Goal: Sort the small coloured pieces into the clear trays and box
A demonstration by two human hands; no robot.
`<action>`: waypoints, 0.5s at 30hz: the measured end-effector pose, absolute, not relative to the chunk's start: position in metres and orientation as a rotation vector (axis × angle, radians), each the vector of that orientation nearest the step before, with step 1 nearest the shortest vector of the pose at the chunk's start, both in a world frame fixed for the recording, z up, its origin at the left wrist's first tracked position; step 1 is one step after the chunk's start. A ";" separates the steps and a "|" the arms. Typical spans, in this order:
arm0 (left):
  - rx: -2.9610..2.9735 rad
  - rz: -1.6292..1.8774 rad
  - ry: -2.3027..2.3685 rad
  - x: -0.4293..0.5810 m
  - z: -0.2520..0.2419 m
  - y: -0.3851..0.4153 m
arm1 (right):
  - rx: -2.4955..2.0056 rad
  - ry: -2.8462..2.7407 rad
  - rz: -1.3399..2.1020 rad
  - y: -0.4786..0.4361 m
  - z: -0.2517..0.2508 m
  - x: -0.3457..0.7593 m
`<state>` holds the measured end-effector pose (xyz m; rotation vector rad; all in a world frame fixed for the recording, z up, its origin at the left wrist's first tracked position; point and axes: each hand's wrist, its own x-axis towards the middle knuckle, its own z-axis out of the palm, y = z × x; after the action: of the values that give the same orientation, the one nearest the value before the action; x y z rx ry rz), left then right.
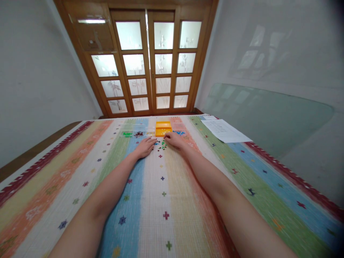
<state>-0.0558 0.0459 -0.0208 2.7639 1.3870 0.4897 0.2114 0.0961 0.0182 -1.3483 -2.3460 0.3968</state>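
Both my arms stretch far across a striped, colourful cloth (161, 200). My left hand (145, 146) lies flat on the cloth with its fingers out, just left of a small scatter of tiny coloured beads (161, 146). My right hand (173, 139) rests at the right of the scatter, its fingertips pinched together near the front edge of an orange tray (163, 128). What those fingers hold, if anything, is too small to name. Clear compartments beside the tray hold green pieces (127, 134), dark pieces (138, 134) and blue pieces (179, 132).
A white printed sheet (225, 130) lies on the cloth at the far right. Wooden doors with frosted glass panes (153, 64) stand behind the table. A glass pane (263, 118) leans on the right wall. The table's left edge runs along a grey wall.
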 end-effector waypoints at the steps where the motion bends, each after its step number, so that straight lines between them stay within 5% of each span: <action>1: 2.760 0.505 1.391 -0.056 -0.020 0.045 | -1.317 -2.386 0.433 0.096 0.021 0.216; 15: 2.693 0.662 1.485 -0.053 -0.012 0.035 | -1.208 -2.440 0.147 0.080 0.011 0.201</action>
<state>-0.0534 0.0345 -0.0118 2.6934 1.4847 0.6617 0.2009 0.0801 0.0106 -1.2084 -2.4395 0.1469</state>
